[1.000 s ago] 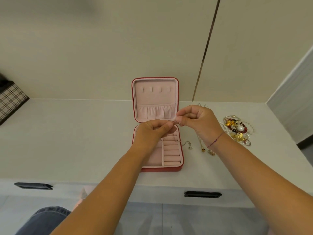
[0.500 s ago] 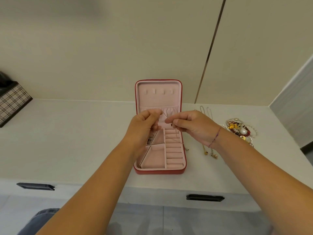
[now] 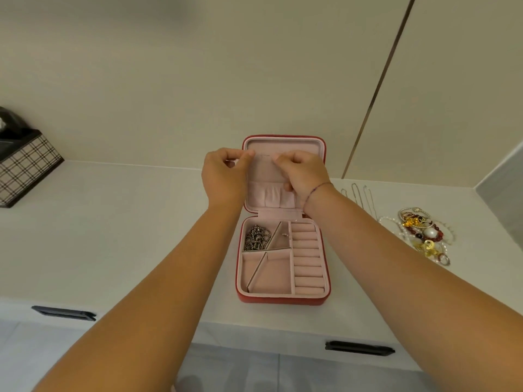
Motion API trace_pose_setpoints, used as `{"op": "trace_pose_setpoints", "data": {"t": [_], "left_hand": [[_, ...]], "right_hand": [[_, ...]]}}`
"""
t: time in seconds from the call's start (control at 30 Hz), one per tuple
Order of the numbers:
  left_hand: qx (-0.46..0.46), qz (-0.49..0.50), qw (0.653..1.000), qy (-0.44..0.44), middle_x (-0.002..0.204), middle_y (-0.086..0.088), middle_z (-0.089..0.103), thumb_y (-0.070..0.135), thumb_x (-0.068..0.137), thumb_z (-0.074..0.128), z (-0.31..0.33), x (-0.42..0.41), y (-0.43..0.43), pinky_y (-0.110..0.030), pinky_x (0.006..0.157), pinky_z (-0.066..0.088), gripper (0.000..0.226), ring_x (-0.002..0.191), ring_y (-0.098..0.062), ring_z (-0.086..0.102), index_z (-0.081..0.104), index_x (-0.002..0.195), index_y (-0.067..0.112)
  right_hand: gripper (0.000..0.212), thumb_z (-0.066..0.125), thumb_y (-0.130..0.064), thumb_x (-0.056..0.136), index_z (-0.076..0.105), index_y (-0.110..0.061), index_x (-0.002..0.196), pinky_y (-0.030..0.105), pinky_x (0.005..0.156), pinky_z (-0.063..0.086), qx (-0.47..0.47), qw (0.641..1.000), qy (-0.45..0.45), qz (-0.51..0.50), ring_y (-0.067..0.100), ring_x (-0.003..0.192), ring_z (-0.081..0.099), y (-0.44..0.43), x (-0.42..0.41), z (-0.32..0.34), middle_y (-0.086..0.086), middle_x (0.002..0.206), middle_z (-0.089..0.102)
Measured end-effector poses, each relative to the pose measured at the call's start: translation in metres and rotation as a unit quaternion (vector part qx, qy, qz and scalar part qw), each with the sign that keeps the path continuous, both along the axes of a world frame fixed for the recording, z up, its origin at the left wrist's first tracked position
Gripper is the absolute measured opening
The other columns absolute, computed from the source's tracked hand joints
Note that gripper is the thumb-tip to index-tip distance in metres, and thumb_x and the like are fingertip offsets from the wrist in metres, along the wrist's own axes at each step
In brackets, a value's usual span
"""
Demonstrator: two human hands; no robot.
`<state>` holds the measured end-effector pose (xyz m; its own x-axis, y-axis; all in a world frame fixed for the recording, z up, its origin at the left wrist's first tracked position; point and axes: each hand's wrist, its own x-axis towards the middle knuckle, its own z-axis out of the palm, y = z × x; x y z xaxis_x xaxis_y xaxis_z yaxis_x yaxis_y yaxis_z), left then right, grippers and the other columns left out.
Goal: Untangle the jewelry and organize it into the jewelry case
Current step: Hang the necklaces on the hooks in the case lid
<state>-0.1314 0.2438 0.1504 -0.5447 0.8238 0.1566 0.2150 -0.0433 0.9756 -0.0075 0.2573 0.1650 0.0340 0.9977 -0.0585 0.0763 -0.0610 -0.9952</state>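
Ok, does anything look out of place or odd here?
Nothing spilled or damaged. The jewelry pile right of the case is a tangled heap, and two dividers in the case sit diagonally rather than square.

- The checked box (image 3: pixel 25 171) at far left is cut by the edge.
- What is pinched by the left hand (image 3: pixel 223 176) and right hand (image 3: pixel 302 176) at the case lid (image 3: pixel 266 171) is too fine to be seen.
- Pieces in the tangled pile (image 3: pixel 421 233) at right cannot be told apart.

Bare forearms, thin cord bracelet (image 3: pixel 317 189) on right wrist.
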Motion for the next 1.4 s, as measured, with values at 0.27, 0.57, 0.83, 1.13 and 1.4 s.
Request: {"op": "trace_pose_setpoints", "data": {"t": [0.27, 0.57, 0.83, 1.13, 1.4], "left_hand": [[0.031, 0.044, 0.999, -0.006, 0.102, 0.002, 0.067, 0.018, 0.085, 0.07, -0.005, 0.008, 0.022, -0.003, 0.067, 0.041, 0.01, 0.078, -0.004, 0.062, 0.063, 0.084, 0.011], [0.034, 0.071, 0.997, -0.021, 0.076, 0.017, 0.06, 0.023, 0.083, 0.072, -0.009, 0.014, 0.024, -0.004, 0.058, 0.039, 0.016, 0.064, 0.006, 0.055, 0.06, 0.08, 0.014], [0.061, 0.073, 0.995, -0.017, 0.09, 0.006, 0.066, 0.012, 0.083, 0.071, -0.011, 0.019, 0.025, -0.002, 0.064, 0.039, 0.031, 0.073, 0.003, 0.058, 0.047, 0.066, 0.022], [0.014, 0.06, 0.998, -0.013, 0.101, 0.004, 0.066, 0.016, 0.081, 0.074, -0.033, 0.016, 0.005, -0.003, 0.064, 0.041, 0.026, 0.071, 0.006, 0.058, 0.052, 0.067, 0.019], [-0.024, 0.031, 0.999, 0.031, 0.07, 0.007, 0.056, 0.009, 0.085, 0.068, -0.043, 0.007, -0.023, -0.007, 0.057, 0.042, 0.013, 0.06, -0.002, 0.051, 0.056, 0.081, 0.014]], "right_hand": [[0.014, 0.067, -0.025, 0.084, 0.062, -0.016, 0.075, 0.017, 0.055, 0.039, 0.066, 0.985, -0.078, -0.137, 0.001, 0.059, 0.049, 0.013, -0.025, -0.012, -0.014, 0.065, 0.055], [0.02, 0.066, -0.033, 0.085, 0.058, -0.019, 0.072, 0.022, 0.052, 0.035, 0.057, 0.976, -0.094, -0.188, 0.004, 0.057, 0.048, 0.014, -0.032, -0.02, -0.014, 0.062, 0.053], [0.021, 0.063, -0.034, 0.086, 0.057, -0.021, 0.07, 0.021, 0.048, 0.033, 0.061, 0.966, -0.136, -0.212, 0.004, 0.056, 0.047, 0.015, -0.036, -0.019, -0.012, 0.061, 0.053], [0.016, 0.063, -0.029, 0.087, 0.059, -0.018, 0.076, 0.022, 0.053, 0.036, 0.051, 0.976, -0.153, -0.144, 0.006, 0.06, 0.049, -0.007, -0.024, -0.044, -0.012, 0.065, 0.054], [0.005, 0.066, -0.018, 0.085, 0.067, -0.022, 0.084, 0.025, 0.069, 0.051, 0.023, 0.993, -0.119, -0.002, 0.013, 0.07, 0.06, -0.032, 0.006, -0.056, -0.001, 0.077, 0.066]]}}
